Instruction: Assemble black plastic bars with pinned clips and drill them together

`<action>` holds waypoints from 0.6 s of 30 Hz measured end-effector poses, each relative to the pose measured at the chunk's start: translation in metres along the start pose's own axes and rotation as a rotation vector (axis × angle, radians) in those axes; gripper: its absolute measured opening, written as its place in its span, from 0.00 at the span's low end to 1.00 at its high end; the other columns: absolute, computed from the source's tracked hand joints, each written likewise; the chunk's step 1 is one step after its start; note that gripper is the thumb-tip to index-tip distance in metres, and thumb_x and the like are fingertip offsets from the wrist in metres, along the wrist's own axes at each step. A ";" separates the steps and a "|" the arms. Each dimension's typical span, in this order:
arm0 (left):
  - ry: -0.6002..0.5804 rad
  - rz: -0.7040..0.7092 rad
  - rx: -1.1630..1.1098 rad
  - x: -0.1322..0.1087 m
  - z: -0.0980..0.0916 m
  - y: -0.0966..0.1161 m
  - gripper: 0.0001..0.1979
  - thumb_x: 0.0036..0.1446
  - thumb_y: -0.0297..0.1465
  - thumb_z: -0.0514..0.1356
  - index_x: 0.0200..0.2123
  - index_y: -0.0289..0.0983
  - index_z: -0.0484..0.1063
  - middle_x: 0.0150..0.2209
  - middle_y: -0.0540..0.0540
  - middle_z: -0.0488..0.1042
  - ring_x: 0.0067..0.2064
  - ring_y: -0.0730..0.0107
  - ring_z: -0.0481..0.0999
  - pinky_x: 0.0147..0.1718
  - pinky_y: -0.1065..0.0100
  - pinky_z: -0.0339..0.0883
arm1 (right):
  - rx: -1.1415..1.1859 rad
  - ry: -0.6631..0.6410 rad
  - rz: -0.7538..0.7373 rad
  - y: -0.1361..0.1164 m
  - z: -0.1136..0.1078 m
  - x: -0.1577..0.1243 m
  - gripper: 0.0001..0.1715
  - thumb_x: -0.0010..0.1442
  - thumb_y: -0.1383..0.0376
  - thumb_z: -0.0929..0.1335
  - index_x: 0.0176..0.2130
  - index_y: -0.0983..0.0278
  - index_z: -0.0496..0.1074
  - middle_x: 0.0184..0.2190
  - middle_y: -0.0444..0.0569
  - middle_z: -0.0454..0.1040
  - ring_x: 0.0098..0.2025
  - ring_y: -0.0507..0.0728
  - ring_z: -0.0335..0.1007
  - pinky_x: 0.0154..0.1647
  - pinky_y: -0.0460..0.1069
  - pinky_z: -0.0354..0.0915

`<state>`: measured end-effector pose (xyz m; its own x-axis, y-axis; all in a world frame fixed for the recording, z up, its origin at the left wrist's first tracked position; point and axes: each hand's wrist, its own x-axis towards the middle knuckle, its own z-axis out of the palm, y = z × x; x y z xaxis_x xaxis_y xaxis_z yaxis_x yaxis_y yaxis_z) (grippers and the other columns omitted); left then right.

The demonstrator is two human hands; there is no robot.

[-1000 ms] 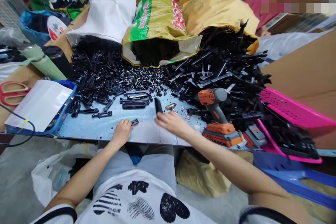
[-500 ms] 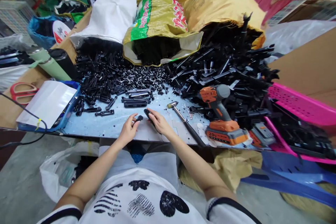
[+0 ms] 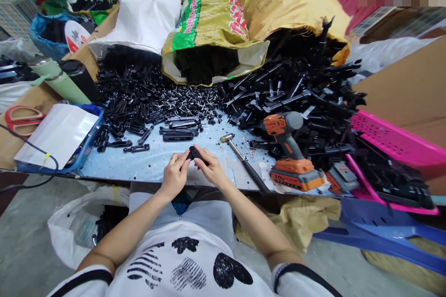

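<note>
Close to the front edge of the blue work table (image 3: 114,167), my left hand (image 3: 175,174) and my right hand (image 3: 211,165) meet over small black parts (image 3: 193,152). Fingertips of both hands pinch these parts, which touch each other; their exact kind is partly hidden by the fingers. Just beyond lies a short stack of black folding pieces (image 3: 179,133). A hammer (image 3: 245,162) with a dark handle rests to the right of my right hand. Further right an orange and grey cordless drill (image 3: 291,153) stands on its battery.
Heaps of black parts (image 3: 128,97), small metal pins (image 3: 190,101) and black wrench-like pieces (image 3: 296,93) spill from sacks at the back. A blue tray (image 3: 85,148) with white paper and red scissors (image 3: 22,118) lie left. A pink basket (image 3: 400,141) stands right.
My two hands have come together, and the black parts that were held apart now touch between my fingers. The view has shifted slightly.
</note>
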<state>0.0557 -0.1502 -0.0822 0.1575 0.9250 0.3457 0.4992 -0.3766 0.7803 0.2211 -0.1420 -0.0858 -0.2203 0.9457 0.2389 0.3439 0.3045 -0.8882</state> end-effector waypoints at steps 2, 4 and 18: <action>0.102 0.029 -0.007 0.001 0.004 0.004 0.19 0.65 0.35 0.47 0.55 0.38 0.68 0.37 0.43 0.69 0.39 0.68 0.70 0.41 0.66 0.66 | 0.020 0.035 0.001 -0.005 0.007 -0.001 0.29 0.64 0.55 0.60 0.62 0.55 0.57 0.40 0.50 0.68 0.32 0.52 0.67 0.36 0.51 0.70; 0.139 0.067 -0.023 0.003 0.004 0.008 0.19 0.65 0.35 0.47 0.54 0.37 0.68 0.36 0.43 0.69 0.38 0.69 0.70 0.40 0.67 0.66 | 0.038 0.034 -0.023 -0.010 0.012 -0.001 0.28 0.63 0.56 0.61 0.62 0.54 0.58 0.41 0.51 0.68 0.33 0.53 0.67 0.38 0.52 0.70; -0.072 -0.091 0.307 -0.010 0.004 -0.012 0.24 0.59 0.28 0.52 0.60 0.37 0.58 0.54 0.34 0.64 0.55 0.52 0.66 0.51 0.50 0.62 | -0.546 -0.012 0.086 0.033 -0.040 0.057 0.23 0.64 0.60 0.60 0.57 0.61 0.65 0.47 0.53 0.69 0.49 0.57 0.65 0.49 0.52 0.63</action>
<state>0.0519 -0.1550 -0.0968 0.1545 0.9596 0.2353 0.7461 -0.2694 0.6089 0.2565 -0.0734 -0.0860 -0.1798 0.9695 0.1669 0.7837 0.2437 -0.5713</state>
